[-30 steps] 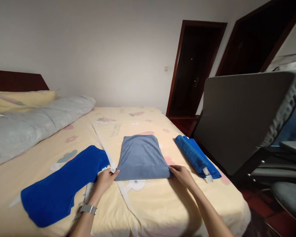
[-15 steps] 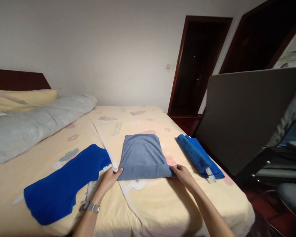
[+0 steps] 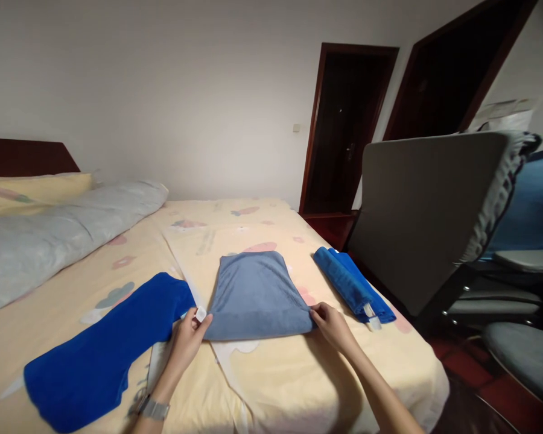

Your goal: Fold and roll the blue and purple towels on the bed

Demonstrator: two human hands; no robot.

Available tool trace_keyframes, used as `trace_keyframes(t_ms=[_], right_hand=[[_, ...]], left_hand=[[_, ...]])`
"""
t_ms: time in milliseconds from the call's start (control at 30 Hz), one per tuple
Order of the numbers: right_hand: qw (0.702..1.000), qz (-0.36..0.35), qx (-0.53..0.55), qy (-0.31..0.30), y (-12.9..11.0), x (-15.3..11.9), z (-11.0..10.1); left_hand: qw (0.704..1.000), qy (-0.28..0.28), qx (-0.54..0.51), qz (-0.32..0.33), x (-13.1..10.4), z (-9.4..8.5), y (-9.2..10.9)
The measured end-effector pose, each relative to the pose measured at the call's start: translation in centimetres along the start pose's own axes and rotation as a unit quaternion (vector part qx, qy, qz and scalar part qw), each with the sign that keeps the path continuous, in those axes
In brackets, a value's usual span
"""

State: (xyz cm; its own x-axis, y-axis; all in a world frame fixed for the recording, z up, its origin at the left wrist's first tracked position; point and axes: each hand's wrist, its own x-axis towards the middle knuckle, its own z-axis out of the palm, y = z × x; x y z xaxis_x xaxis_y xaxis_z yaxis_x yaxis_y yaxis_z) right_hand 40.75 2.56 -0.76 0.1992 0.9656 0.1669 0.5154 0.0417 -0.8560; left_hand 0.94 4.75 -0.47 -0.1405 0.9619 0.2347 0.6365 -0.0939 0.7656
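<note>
Grey-blue towel (image 3: 257, 294) folded, flat on bed (image 3: 298, 374) — fingers of both hands pinch near corners.

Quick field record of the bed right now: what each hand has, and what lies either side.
left hand: pinching the near left corner of the grey-blue towel, at its white tag
right hand: gripping the near right corner
left of towel: dark blue towel, spread flat
right of towel: folded blue towel
surface: bed, yellow patterned sheet
</note>
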Motion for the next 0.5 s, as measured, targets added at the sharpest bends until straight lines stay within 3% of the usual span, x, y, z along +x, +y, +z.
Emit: trace_keyframes(t_ms=[100,200,300,367,433,500], right_hand=[[0.995,-0.039,-0.080,-0.041,-0.3,-2.1,-0.7],[0.983,-0.034,-0.170,-0.059,-0.6,-3.8,-0.6],[0.965,-0.043,-0.258,-0.025,-1.3,-4.7,-0.6],[0.954,-0.093,-0.285,0.013,-2.3,-4.9,-0.8],[0.947,-0.169,-0.272,0.005,-3.3,-5.0,-1.2],[0.937,-0.239,-0.241,-0.077,-4.1,-5.2,-1.4]], left_hand=[[0.999,-0.026,-0.013,0.030,-1.8,-0.2,-0.5],[0.995,-0.064,0.062,0.050,-3.4,-0.5,-1.1],[0.985,-0.027,0.144,0.094,-4.1,-1.1,-1.0],[0.976,0.049,0.154,0.149,-4.1,-1.8,-0.3],[0.961,0.087,0.153,0.212,-4.2,-2.5,0.9],[0.948,0.027,0.161,0.272,-4.5,-2.9,2.0]])
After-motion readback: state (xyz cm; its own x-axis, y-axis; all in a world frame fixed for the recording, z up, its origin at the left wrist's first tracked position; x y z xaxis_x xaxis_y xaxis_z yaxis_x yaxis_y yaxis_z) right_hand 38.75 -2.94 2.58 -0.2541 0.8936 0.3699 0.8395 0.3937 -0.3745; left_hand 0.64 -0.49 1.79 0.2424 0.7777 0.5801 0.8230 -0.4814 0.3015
